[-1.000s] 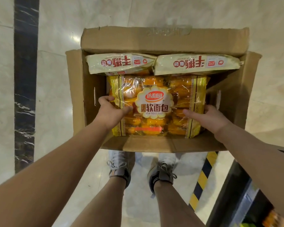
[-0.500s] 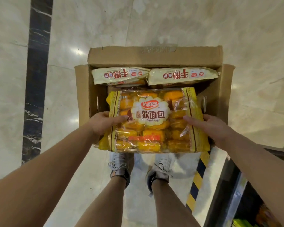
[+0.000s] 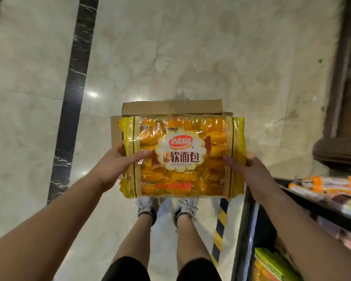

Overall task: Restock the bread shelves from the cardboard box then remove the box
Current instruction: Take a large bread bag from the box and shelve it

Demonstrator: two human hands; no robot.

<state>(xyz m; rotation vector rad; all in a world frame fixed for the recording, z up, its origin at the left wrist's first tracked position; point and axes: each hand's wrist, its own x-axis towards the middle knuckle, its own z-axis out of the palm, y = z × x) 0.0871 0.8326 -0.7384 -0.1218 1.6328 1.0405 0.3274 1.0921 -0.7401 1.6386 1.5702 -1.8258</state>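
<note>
A large yellow bag of soft bread (image 3: 181,157) with a white scalloped label is held flat in the air in front of me. My left hand (image 3: 115,162) grips its left edge and my right hand (image 3: 244,166) grips its right edge. Below and behind the bag the brown cardboard box (image 3: 171,107) stands on the floor; only its far flap and left wall show, its contents are hidden by the bag.
The dark shelf unit (image 3: 316,201) stands at the lower right, with orange and white packets (image 3: 328,185) on top and green and yellow packs (image 3: 272,262) lower down. A yellow-black striped strip (image 3: 220,224) runs along its base. My feet (image 3: 166,207) stand on pale marble floor.
Both hands have lifted the yellow bread bag up out of the box and toward me. The box now looks smaller and farther below, and the shelf has come into view at the right.
</note>
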